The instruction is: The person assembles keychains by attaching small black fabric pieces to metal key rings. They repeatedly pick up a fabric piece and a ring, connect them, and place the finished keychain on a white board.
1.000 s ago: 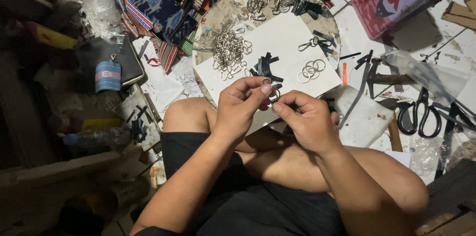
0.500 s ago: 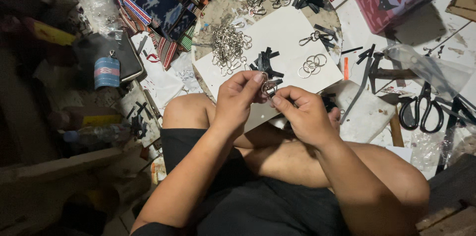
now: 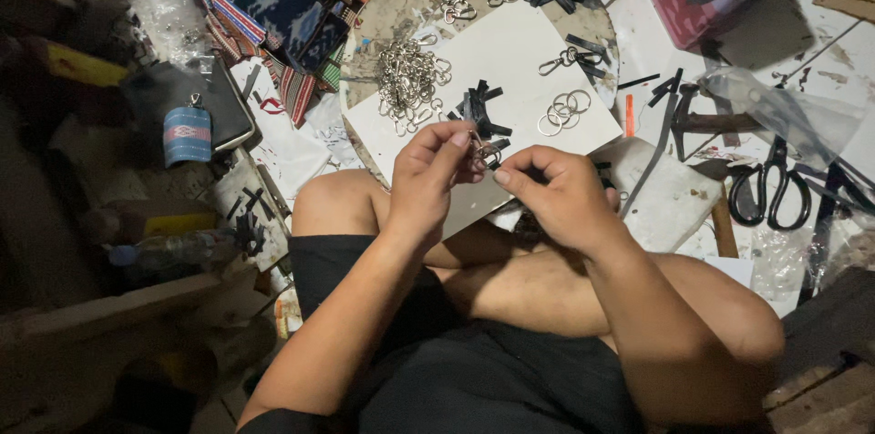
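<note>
Pinched between your left hand (image 3: 436, 170) and right hand (image 3: 556, 192), a small metal clasp (image 3: 480, 153) sits over the white board (image 3: 510, 60). Both grips closed tight, likely steadying it; loose rings (image 3: 563, 110) lie near.

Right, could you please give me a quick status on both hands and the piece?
Left hand and right hand pinching one small metal key-ring clasp between fingertips. White work board beyond, nothing blocking.
</note>
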